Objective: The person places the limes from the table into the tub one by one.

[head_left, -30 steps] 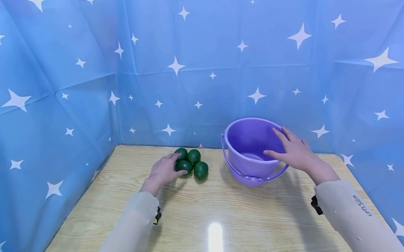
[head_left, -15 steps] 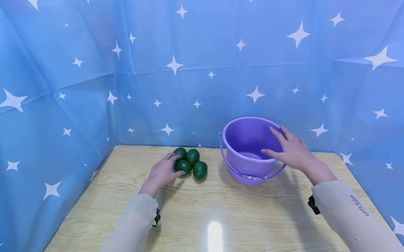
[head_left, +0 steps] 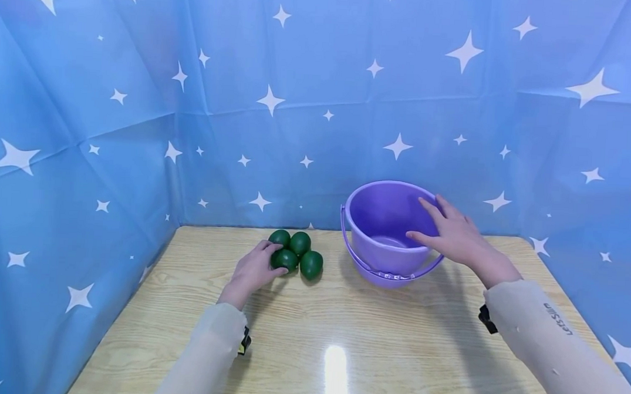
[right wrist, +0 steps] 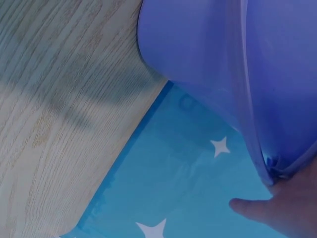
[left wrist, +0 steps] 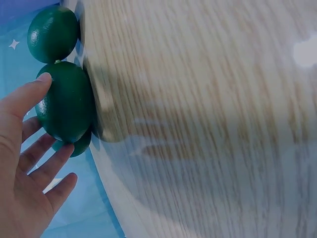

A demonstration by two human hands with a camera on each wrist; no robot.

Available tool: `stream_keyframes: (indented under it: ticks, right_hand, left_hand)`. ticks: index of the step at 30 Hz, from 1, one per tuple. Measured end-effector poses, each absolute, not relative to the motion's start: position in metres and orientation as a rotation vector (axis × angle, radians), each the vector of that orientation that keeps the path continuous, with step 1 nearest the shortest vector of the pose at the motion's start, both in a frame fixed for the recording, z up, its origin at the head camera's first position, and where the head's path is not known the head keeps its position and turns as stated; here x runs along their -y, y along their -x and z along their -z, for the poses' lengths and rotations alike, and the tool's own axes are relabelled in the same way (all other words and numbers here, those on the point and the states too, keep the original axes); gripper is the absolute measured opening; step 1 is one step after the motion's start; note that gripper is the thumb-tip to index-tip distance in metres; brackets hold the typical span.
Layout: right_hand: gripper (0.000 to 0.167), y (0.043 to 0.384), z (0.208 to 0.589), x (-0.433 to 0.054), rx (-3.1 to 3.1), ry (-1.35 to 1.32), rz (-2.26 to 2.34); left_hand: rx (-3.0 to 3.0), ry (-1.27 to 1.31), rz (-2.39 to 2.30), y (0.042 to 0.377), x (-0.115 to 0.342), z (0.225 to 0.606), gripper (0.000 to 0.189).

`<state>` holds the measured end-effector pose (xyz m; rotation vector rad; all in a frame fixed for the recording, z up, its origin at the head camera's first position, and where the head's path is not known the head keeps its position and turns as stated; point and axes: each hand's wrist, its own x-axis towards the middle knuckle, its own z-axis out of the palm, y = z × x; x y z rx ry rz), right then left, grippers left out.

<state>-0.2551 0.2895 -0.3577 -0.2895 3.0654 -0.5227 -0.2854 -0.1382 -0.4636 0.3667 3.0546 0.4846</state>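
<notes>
In the head view, blue cloth (head_left: 233,134) printed with white stars stands behind and on both sides of a light wood-grain surface (head_left: 283,331). Four dark green, egg-shaped fruits sit clustered at its far edge. The left hand (head_left: 251,267) reaches to the cluster, its grip partly closed, thumb and fingers bent round the near left fruit (head_left: 285,261). The far left fruit (head_left: 279,238), the far right fruit (head_left: 300,243) and the near right fruit (head_left: 311,265) lie close about it. To their right a purple bucket (head_left: 389,256) stands upright, its handle (head_left: 373,272) swung down in front. The right hand (head_left: 457,237) is at the bucket's right rim, its grip spread wide.

In the left wrist view, the thumb overlaps one side of the near left fruit and fingertips reach the opposite side; how firmly they press cannot be told. A pale nub shows at the fruit's tip.

In the right wrist view, the hand meets the bucket where the handle joins the rim; one digit points outward, and the other fingers are hidden.
</notes>
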Motion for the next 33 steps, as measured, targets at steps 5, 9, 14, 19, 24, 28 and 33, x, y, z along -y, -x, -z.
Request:
stream_keyframes:
  ticks: [5,9,14,19,24,28,33]
  right_hand:
    - [0.096,0.2539,0.3571,-0.2885,-3.072,0.291,0.517]
    - [0.096,0.2529,0.3562,-0.2876,-3.070,0.291,0.513]
    - [0.097,0.2520,0.3561,-0.2864,-3.068,0.280,0.496]
    - [0.099,0.2521,0.3557,-0.2849,-3.073,0.276,0.478]
    - [0.098,0.2528,0.3572,-0.2844,-3.093,0.282,0.464]
    - [0.097,0.2532,0.3583,-0.2852,-3.099,0.287,0.454]
    - [0.098,0.2526,0.3580,-0.2852,-3.088,0.274,0.461]
  left_hand:
    - [-3.050,-0.360,-0.497,0.2856,0.1383,0.4653,0.066]
    - [-3.049,-0.350,-0.517,0.2859,0.1385,0.4662,0.064]
    - [-3.044,-0.358,-0.536,0.2856,0.1385,0.4679,0.063]
    - [-3.024,-0.368,-0.604,0.2843,0.1388,0.4695,0.062]
    - [-3.009,-0.384,-0.653,0.2837,0.1395,0.4718,0.059]
    - [-3.006,-0.406,-0.655,0.2840,0.1401,0.4726,0.059]
    - [-2.995,-0.420,-0.641,0.2841,0.1404,0.4731,0.060]
